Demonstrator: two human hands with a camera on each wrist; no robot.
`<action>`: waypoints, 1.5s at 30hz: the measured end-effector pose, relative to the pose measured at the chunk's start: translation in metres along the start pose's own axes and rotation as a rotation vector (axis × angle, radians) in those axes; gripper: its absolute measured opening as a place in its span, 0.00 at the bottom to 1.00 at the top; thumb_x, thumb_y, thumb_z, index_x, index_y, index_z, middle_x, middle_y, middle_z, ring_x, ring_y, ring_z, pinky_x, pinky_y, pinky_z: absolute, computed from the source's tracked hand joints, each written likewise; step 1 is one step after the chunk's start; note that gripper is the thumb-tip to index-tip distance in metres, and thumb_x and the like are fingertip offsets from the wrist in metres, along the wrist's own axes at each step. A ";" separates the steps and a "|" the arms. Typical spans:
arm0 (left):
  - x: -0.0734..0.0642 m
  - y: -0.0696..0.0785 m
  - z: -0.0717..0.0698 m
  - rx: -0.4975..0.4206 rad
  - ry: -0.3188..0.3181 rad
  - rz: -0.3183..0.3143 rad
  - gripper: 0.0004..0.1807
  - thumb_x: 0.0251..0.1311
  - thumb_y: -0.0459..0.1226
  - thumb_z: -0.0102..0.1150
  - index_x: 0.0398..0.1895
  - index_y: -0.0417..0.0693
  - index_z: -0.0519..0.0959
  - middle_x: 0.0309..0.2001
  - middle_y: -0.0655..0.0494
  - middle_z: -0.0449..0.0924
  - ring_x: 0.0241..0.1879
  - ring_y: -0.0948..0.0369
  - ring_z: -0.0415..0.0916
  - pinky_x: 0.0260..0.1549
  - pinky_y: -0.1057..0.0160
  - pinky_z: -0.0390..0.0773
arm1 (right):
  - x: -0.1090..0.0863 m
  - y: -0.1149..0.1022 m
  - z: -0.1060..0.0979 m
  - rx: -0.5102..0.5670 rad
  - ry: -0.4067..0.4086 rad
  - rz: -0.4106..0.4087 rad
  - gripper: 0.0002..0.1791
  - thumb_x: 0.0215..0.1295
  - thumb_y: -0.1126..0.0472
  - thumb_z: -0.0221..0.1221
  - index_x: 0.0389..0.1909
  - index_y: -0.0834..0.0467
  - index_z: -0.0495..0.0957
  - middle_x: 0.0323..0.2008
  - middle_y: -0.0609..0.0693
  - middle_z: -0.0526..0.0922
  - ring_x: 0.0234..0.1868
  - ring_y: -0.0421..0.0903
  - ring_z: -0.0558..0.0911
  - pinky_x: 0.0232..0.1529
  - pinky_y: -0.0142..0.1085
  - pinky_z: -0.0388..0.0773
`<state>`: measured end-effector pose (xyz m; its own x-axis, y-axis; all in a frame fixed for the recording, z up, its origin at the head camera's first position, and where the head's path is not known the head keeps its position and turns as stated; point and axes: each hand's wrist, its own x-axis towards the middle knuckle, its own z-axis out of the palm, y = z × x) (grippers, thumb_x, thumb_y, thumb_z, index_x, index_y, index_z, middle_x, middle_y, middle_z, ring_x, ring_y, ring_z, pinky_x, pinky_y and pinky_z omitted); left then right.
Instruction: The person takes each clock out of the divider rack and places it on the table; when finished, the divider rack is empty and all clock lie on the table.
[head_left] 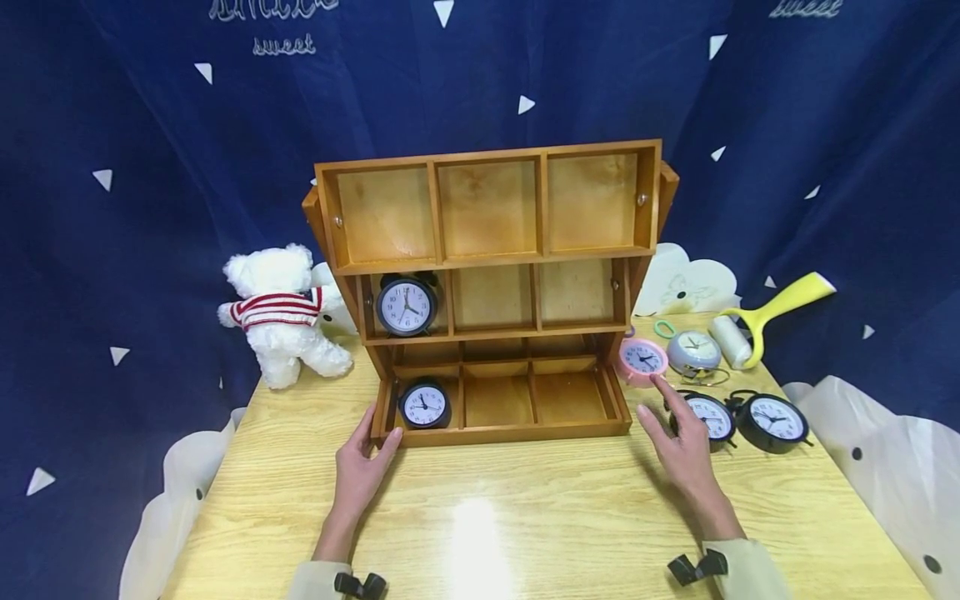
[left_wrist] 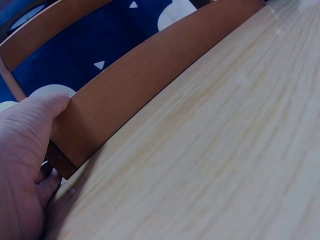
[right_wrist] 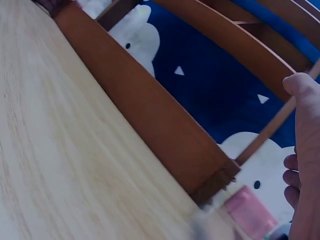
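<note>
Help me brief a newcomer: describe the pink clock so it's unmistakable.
Find the wooden shelf mid-table; the pink clock sits just off its lower right corner, by the right hand. Its neighbours are grey or black; only it is pink.

Left grip touches shelf — right grip seemingly hovering.
</note>
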<state>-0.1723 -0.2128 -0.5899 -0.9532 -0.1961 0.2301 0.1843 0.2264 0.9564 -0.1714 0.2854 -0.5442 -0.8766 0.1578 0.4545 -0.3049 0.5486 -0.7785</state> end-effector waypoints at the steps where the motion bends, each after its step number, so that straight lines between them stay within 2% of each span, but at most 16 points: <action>1: 0.000 0.000 0.000 0.001 0.000 -0.003 0.39 0.66 0.38 0.72 0.78 0.42 0.67 0.72 0.39 0.71 0.69 0.49 0.72 0.64 0.76 0.71 | 0.000 0.000 0.003 0.001 -0.017 0.008 0.34 0.71 0.63 0.65 0.76 0.56 0.70 0.73 0.59 0.73 0.70 0.38 0.70 0.68 0.18 0.62; 4: 0.000 0.001 -0.001 0.009 0.008 -0.007 0.39 0.66 0.38 0.72 0.78 0.42 0.67 0.71 0.39 0.72 0.68 0.49 0.73 0.63 0.76 0.71 | 0.001 0.002 0.013 0.011 -0.070 0.020 0.35 0.71 0.61 0.66 0.77 0.57 0.69 0.73 0.58 0.72 0.73 0.38 0.67 0.70 0.18 0.59; 9: 0.000 0.003 -0.002 0.005 0.005 0.010 0.39 0.66 0.38 0.72 0.78 0.42 0.67 0.71 0.38 0.72 0.68 0.47 0.73 0.63 0.76 0.71 | 0.000 0.009 0.027 0.041 -0.135 0.044 0.38 0.69 0.60 0.68 0.78 0.57 0.66 0.75 0.59 0.70 0.74 0.59 0.68 0.67 0.14 0.58; 11: 0.000 0.002 -0.002 0.009 -0.002 0.012 0.39 0.67 0.38 0.71 0.78 0.41 0.66 0.72 0.38 0.71 0.69 0.47 0.72 0.63 0.76 0.71 | 0.000 0.012 0.030 0.081 -0.161 0.061 0.39 0.70 0.61 0.68 0.79 0.58 0.64 0.76 0.60 0.67 0.75 0.63 0.67 0.67 0.13 0.58; 15: -0.001 0.003 -0.001 0.010 -0.010 0.008 0.40 0.67 0.38 0.71 0.78 0.40 0.66 0.72 0.39 0.70 0.69 0.48 0.72 0.63 0.76 0.71 | -0.001 0.017 0.036 0.133 -0.211 0.109 0.41 0.71 0.59 0.68 0.81 0.56 0.61 0.79 0.59 0.62 0.78 0.61 0.61 0.69 0.14 0.56; 17: -0.001 0.004 0.000 0.007 -0.012 0.007 0.40 0.67 0.39 0.72 0.78 0.40 0.66 0.72 0.39 0.70 0.69 0.49 0.72 0.63 0.76 0.72 | -0.001 0.019 0.039 0.122 -0.223 0.134 0.43 0.70 0.57 0.69 0.82 0.53 0.60 0.81 0.56 0.60 0.80 0.58 0.59 0.71 0.17 0.55; 21: -0.001 0.004 0.000 0.007 -0.008 0.009 0.40 0.66 0.38 0.72 0.78 0.41 0.66 0.72 0.39 0.70 0.69 0.49 0.72 0.62 0.76 0.72 | -0.002 0.023 0.044 0.098 -0.228 0.163 0.45 0.70 0.54 0.69 0.83 0.49 0.58 0.81 0.51 0.59 0.80 0.55 0.58 0.75 0.22 0.54; 24: 0.000 0.003 -0.001 0.011 -0.003 0.011 0.39 0.67 0.38 0.71 0.78 0.41 0.66 0.73 0.39 0.70 0.69 0.48 0.71 0.63 0.76 0.71 | -0.001 0.025 0.046 0.106 -0.212 0.161 0.44 0.70 0.55 0.69 0.83 0.49 0.58 0.81 0.49 0.60 0.80 0.55 0.59 0.75 0.22 0.55; 32: 0.000 0.004 -0.004 0.008 0.001 -0.013 0.40 0.67 0.40 0.72 0.79 0.43 0.66 0.73 0.42 0.70 0.70 0.50 0.71 0.64 0.76 0.70 | 0.002 0.023 0.050 0.158 -0.198 0.135 0.43 0.69 0.60 0.70 0.81 0.51 0.60 0.80 0.55 0.62 0.79 0.61 0.61 0.67 0.12 0.56; 36: 0.001 0.004 -0.005 0.011 0.006 -0.004 0.40 0.67 0.39 0.72 0.78 0.43 0.66 0.73 0.42 0.70 0.70 0.49 0.71 0.64 0.76 0.70 | 0.002 0.023 0.050 0.203 -0.202 0.130 0.44 0.68 0.62 0.70 0.81 0.53 0.60 0.80 0.58 0.61 0.78 0.63 0.61 0.66 0.12 0.57; 40: 0.001 0.003 -0.003 0.016 0.015 -0.012 0.39 0.66 0.39 0.72 0.78 0.42 0.67 0.72 0.40 0.71 0.69 0.46 0.72 0.65 0.72 0.71 | 0.000 0.022 0.048 0.231 -0.208 0.166 0.44 0.67 0.61 0.71 0.81 0.53 0.61 0.80 0.56 0.61 0.78 0.60 0.62 0.66 0.13 0.60; 45: 0.000 0.007 0.002 -0.009 0.049 -0.045 0.39 0.64 0.36 0.73 0.76 0.38 0.68 0.72 0.37 0.71 0.70 0.44 0.70 0.68 0.62 0.70 | -0.002 0.024 0.044 0.200 -0.218 0.205 0.45 0.67 0.59 0.72 0.81 0.54 0.61 0.79 0.59 0.62 0.77 0.62 0.62 0.63 0.11 0.61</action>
<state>-0.1720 -0.2091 -0.5837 -0.9477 -0.2526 0.1953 0.1439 0.2081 0.9675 -0.1938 0.2622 -0.5828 -0.9795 0.0569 0.1934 -0.1620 0.3486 -0.9232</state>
